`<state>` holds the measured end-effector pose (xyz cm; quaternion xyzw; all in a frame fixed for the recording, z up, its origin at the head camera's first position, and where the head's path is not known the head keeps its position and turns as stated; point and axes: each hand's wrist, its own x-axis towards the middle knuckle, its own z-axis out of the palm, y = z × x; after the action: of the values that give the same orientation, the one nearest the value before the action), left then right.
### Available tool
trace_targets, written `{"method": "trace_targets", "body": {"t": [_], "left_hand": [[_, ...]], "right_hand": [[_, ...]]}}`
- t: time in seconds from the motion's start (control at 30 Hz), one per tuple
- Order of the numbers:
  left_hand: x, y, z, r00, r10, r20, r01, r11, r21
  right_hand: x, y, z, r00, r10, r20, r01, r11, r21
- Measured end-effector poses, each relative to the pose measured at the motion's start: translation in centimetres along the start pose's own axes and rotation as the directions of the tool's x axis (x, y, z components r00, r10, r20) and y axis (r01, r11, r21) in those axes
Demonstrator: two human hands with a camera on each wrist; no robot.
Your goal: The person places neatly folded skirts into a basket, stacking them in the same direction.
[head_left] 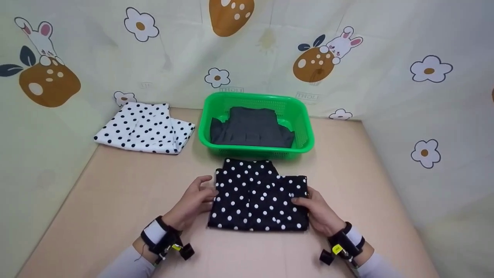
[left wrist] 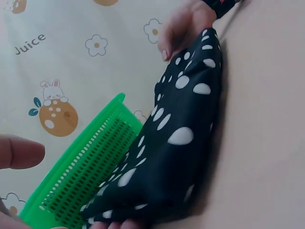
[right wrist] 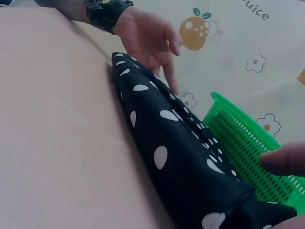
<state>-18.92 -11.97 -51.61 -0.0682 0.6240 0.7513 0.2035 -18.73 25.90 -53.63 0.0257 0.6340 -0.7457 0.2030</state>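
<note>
A folded black garment with white polka dots (head_left: pixel 258 204) lies on the table in front of me. My left hand (head_left: pixel 195 200) is at its left edge, thumb and fingers spread apart. In the left wrist view its fingertips (left wrist: pixel 114 224) meet the cloth's near corner, while the thumb (left wrist: pixel 21 152) stands off the fabric. At the right edge is my right hand (head_left: pixel 322 210), its thumb overlapping the top of the cloth in the head view. The right wrist view shows that thumb (right wrist: pixel 283 160) raised above the fabric, with the other fingers mostly out of frame.
Behind the garment stands a green perforated basket (head_left: pixel 308 143) holding a folded dark grey garment (head_left: pixel 252 127). A folded white garment with black dots (head_left: pixel 148 129) lies at the back left of the beige table (head_left: pixel 127 200). A printed curtain (head_left: pixel 185 50) surrounds the table.
</note>
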Motion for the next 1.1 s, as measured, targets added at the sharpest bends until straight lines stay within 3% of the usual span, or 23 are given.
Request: {"method": "trace_targets", "body": {"t": [0.13,0.3,0.43,0.57,0.83,1.1], "left_hand": [[0.3,-0.5,0.3,1.000,0.004,0.023,-0.003,1.000,-0.022],[1.1,-1.3,1.0,1.000,0.013,-0.010,-0.013,1.000,-0.015],[1.6,-1.9,2.0,0.999,0.041,-0.028,-0.040,0.998,0.050],[1.9,-2.3,2.2,0.999,0.028,-0.023,-0.026,0.995,0.100],[2.2,-2.8,1.8,0.998,0.049,-0.026,-0.046,0.994,0.098],[1.9,-2.6,1.5,0.997,0.067,-0.028,-0.064,0.993,0.094]], "right_hand": [[0.3,0.4,0.1,1.000,-0.004,0.029,0.003,0.999,0.037],[0.7,0.7,0.4,0.999,-0.010,0.047,0.007,0.998,0.063],[0.9,1.0,0.8,0.999,-0.039,0.030,0.039,0.999,0.001],[0.9,1.2,1.0,0.999,-0.051,0.017,0.052,0.997,-0.059],[0.6,1.1,1.5,0.985,-0.129,-0.117,0.099,0.967,-0.236],[0.6,1.2,1.3,0.988,-0.115,-0.102,0.091,0.972,-0.216]]}}
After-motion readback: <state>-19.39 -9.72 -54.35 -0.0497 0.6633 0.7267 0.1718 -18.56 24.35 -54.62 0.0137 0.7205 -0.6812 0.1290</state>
